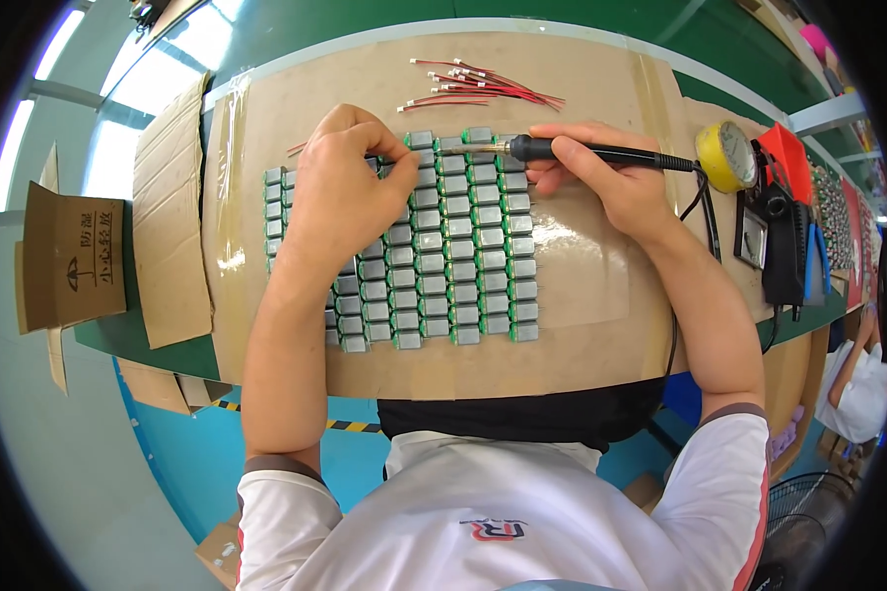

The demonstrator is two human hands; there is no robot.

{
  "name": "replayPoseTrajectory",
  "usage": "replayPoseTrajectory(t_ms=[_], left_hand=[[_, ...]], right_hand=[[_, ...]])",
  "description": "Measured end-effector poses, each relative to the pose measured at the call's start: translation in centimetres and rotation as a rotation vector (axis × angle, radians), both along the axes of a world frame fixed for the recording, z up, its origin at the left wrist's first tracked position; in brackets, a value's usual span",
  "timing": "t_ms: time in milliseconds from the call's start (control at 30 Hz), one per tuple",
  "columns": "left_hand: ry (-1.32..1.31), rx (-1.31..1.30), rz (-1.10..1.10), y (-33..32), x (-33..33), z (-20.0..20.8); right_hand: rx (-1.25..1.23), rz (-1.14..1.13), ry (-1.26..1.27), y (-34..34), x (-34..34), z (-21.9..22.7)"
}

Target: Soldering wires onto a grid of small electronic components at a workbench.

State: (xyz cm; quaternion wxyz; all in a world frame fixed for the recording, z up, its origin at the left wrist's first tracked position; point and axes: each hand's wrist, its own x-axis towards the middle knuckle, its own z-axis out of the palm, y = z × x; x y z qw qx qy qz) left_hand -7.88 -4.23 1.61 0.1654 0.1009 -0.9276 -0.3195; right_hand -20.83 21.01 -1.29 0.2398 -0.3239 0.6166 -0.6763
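My right hand [611,177] holds a soldering iron [601,153] by its black handle, with the tip pointing left over the upper rows of small motors [458,227]. These grey metal motors with green circuit boards stand in a tight block on the brown sheet. Above the block's upper left part, my left hand [350,187] is closed in a pinch close to the iron's tip. A thin red wire [297,150] sticks out to the left from behind this hand; the pinched part is hidden by the fingers. Some motors lie hidden under my left hand and wrist.
Loose red and black wires with white connectors [483,84] lie beyond the block. Yellow tape [725,158], a red bin [786,163] and blue-handled pliers [816,261] sit at the right. Cardboard [172,217] and an open carton [74,256] are at the left. Another person [852,389] sits far right.
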Motion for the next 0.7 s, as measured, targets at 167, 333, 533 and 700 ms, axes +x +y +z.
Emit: replayPoseTrajectory(t_ms=[167, 333, 533, 700], left_hand=[[0.003, -0.026, 0.008, -0.05, -0.03, -0.22], [0.014, -0.028, -0.004, -0.12, -0.04, -0.27], [-0.030, 0.023, 0.012, 0.05, -0.12, 0.10], [-0.046, 0.012, 0.000, 0.08, -0.05, 0.04]], right_hand=[[-0.018, 0.008, 0.002, 0.03, 0.01, -0.10], [0.002, 0.000, -0.001, -0.04, 0.03, -0.05], [-0.008, 0.013, 0.018, 0.09, -0.12, -0.13], [0.000, 0.004, 0.010, 0.03, -0.01, -0.11]])
